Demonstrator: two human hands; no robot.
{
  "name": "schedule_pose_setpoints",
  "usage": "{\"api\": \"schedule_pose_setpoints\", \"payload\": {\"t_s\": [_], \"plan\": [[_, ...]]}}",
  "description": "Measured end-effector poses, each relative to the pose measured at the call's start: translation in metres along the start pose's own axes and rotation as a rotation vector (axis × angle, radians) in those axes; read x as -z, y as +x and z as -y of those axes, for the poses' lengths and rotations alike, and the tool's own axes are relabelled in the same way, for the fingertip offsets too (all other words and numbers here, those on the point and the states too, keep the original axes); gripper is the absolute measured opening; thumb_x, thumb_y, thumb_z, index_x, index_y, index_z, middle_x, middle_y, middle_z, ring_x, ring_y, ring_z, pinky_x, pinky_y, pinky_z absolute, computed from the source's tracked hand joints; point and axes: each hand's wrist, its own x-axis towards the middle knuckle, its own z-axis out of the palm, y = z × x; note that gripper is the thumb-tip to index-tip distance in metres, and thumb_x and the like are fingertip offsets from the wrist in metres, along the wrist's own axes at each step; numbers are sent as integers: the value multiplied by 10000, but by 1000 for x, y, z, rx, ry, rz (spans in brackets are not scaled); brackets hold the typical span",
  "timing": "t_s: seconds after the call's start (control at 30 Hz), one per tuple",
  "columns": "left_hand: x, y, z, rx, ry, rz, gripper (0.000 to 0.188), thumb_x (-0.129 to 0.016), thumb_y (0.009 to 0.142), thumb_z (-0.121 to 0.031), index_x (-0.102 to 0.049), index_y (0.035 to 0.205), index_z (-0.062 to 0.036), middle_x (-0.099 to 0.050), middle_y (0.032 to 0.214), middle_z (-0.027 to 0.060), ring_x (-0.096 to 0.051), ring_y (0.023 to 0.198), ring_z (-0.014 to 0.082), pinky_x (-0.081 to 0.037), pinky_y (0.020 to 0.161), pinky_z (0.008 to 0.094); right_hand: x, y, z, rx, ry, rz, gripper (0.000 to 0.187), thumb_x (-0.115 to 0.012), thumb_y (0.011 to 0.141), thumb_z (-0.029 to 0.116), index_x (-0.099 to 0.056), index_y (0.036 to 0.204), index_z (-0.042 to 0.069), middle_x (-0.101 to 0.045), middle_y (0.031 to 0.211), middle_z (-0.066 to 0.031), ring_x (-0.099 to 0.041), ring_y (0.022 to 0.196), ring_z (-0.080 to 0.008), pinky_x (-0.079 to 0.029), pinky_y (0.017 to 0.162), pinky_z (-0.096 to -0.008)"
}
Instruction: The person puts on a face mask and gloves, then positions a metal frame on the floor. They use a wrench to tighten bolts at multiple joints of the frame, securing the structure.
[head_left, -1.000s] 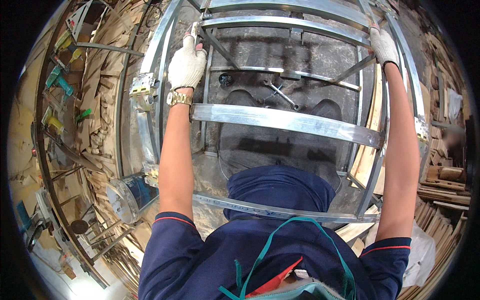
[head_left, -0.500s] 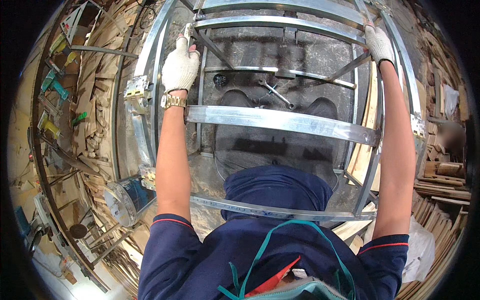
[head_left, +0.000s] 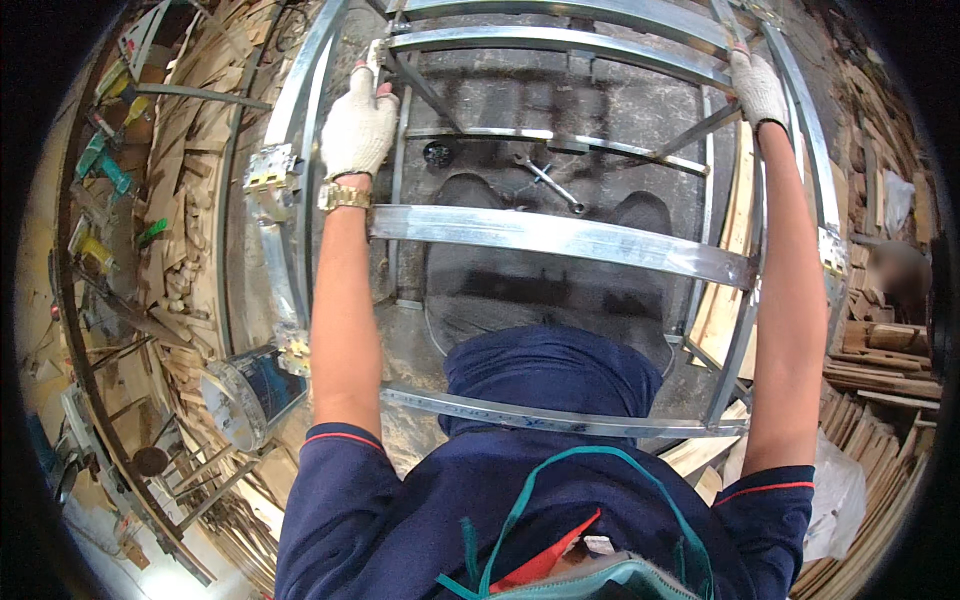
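Note:
A welded frame of silvery square metal tubing (head_left: 560, 238) surrounds my lap and reaches away from me. My left hand (head_left: 357, 122), in a white knit glove with bare fingertips, is closed on the frame's far left corner; a gold watch (head_left: 344, 196) circles that wrist. At the far right corner my right hand (head_left: 758, 88), gloved the same way, is closed around the side of the frame. Both arms are stretched forward. Between the rails, a wrench (head_left: 550, 184) lies on the dark floor beyond my knees, with a small round black dish (head_left: 437, 154) to its left.
Hinge-like metal brackets (head_left: 272, 168) sit on the outer left upright. A paint-smeared bucket (head_left: 240, 400) lies at the left, near scrap wood (head_left: 190, 240) and several power tools (head_left: 102, 165). Stacked wooden slats (head_left: 870, 460) and clear plastic (head_left: 838, 495) are at the right.
The whole view has shifted slightly. Both hands keep their places on the frame, and the wrench lies as before.

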Motion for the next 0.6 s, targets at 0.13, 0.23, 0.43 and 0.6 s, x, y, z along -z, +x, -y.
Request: {"api": "schedule_pose_setpoints", "payload": {"t_s": [0.13,0.23,0.43,0.6], "plan": [[-10,4,10,-99,-83,-66,469,-600,965,-334,-552,1404,-176,-743,933,253,-718,871,469,-556,752,570,-13,24,-33,141,-208,-151,717,-391,1023,625,-740,1073,-1,-744,1008,-268,-721,998,-440,-536,901,-512],[-6,2,13,-60,-83,-33,449,-592,974,-336,-558,1386,-160,-734,924,267,-708,870,479,-547,740,574,5,-5,12,-54,30,11,795,-322,1029,706,-740,1058,30,-749,836,-183,-740,771,-311,-551,698,-429],[-8,4,11,-19,-86,-8,441,-552,1002,-407,-560,1381,-181,-717,976,292,-680,930,517,-526,780,597,21,-33,40,-178,113,39,827,-272,1034,724,-739,1051,41,-723,674,-113,-718,634,-226,-520,593,-369],[-13,8,11,-42,-74,4,440,-565,999,-410,-575,1365,-166,-713,1009,305,-672,972,524,-524,818,600,20,-29,25,-112,71,37,903,-231,1017,750,-746,1070,10,-752,819,-186,-750,755,-286,-538,668,-417]]}}
